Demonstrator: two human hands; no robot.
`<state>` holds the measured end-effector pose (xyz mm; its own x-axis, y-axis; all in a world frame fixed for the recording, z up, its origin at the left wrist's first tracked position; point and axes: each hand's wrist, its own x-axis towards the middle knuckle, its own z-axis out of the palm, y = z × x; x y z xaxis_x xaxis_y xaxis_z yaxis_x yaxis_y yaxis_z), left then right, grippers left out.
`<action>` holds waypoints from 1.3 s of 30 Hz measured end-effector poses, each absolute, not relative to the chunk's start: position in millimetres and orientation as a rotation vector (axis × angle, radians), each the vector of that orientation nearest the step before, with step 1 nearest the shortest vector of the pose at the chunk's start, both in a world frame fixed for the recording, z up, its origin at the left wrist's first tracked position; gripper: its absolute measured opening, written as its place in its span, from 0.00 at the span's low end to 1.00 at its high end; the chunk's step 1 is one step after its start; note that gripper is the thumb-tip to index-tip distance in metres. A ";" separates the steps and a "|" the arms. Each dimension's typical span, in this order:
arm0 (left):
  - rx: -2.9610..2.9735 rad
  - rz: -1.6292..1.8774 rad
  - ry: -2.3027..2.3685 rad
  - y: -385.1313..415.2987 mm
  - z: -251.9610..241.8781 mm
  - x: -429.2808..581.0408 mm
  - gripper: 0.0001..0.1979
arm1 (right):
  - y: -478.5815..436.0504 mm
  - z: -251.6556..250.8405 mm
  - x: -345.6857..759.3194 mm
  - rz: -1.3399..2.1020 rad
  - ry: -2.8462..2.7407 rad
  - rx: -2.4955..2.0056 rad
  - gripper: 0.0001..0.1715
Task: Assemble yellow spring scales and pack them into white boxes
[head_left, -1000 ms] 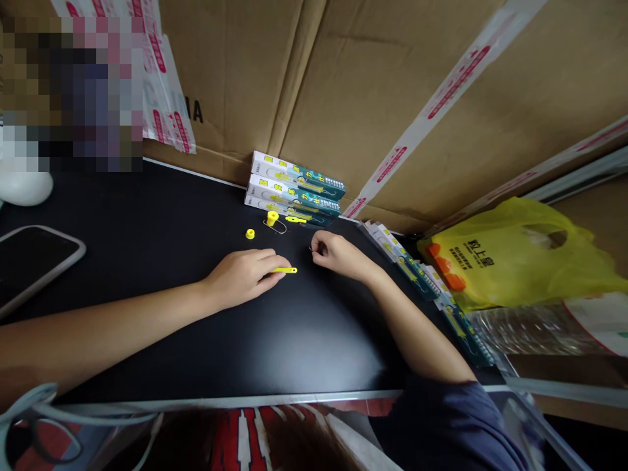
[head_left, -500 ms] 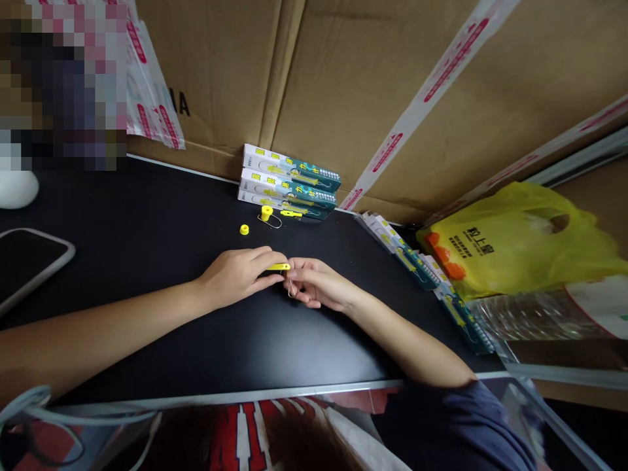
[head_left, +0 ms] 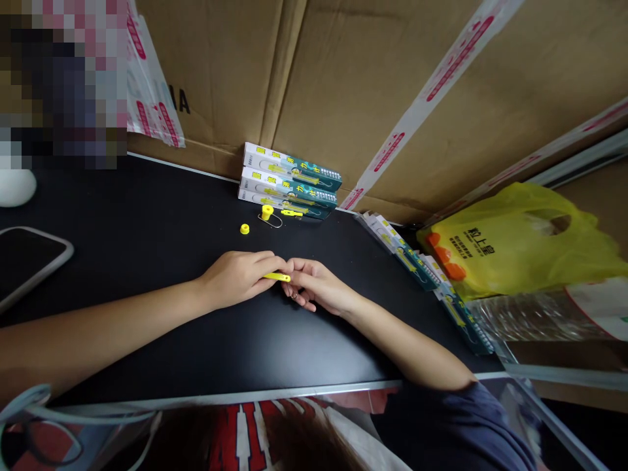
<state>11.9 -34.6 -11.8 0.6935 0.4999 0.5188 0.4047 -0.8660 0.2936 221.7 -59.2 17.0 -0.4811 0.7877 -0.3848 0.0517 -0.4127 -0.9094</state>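
Observation:
My left hand (head_left: 243, 278) is closed on a flat yellow plastic strip (head_left: 279, 277) with a small hole near its tip. Its fingertips meet those of my right hand (head_left: 318, 284). That hand is closed around a thin metal wire hook (head_left: 293, 294), partly hidden by the fingers, just under the strip's end. Beyond the hands lie a small yellow cap (head_left: 244, 229), a yellow flanged plug (head_left: 267, 212), a bent wire loop (head_left: 275, 223) and a small yellow slotted piece (head_left: 291, 213).
Stacked spring-scale boxes (head_left: 289, 183) stand against the cardboard (head_left: 216, 78) at the back. More boxes (head_left: 402, 252) lie to the right, beside a yellow plastic bag (head_left: 515, 242) and a clear bottle (head_left: 530, 317). A phone (head_left: 29, 261) rests on the black table (head_left: 147, 216) at left.
The yellow strip has tilted, its holed end dropping slightly toward me. The wire hook has turned and shows less between the right fingers. Both hands stay together in nearly the same place.

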 end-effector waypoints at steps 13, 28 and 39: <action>2.641 0.857 0.988 -34.1 -12.8 13.3 0.04 | -56.7 8.5 229.4 1.394 -1.636 -1.125 0.19; 1.828 0.546 0.932 -38.9 7.2 17.6 0.15 | -53.5 15.5 234.1 1.363 -1.799 -1.103 0.20; 1.609 0.374 0.824 -33.5 6.6 19.0 0.09 | -52.1 12.0 236.5 1.263 -1.848 -1.079 0.19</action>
